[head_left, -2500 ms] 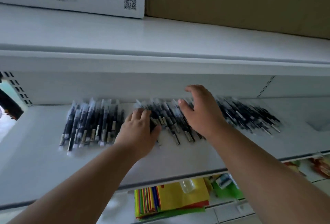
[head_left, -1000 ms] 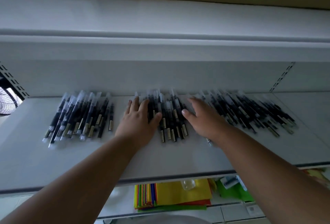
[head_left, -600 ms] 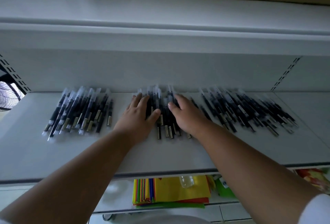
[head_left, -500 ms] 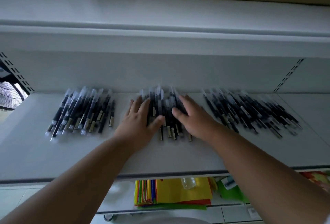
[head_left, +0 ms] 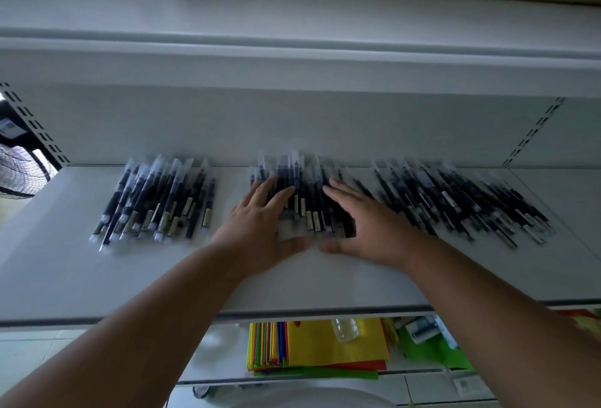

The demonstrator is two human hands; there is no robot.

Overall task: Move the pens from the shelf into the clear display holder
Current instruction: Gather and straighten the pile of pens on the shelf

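Pens (head_left: 305, 199) — middle pile — flanked by left hand (head_left: 260, 228), right hand (head_left: 367, 225).

head cam | faces forward and down | close over white shelf (head_left: 325, 280) | single view

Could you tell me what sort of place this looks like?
Probably a stationery shop or its stockroom: white slotted retail shelving, many identical wrapped pens laid in batches, and coloured paper stacked on the shelf below.
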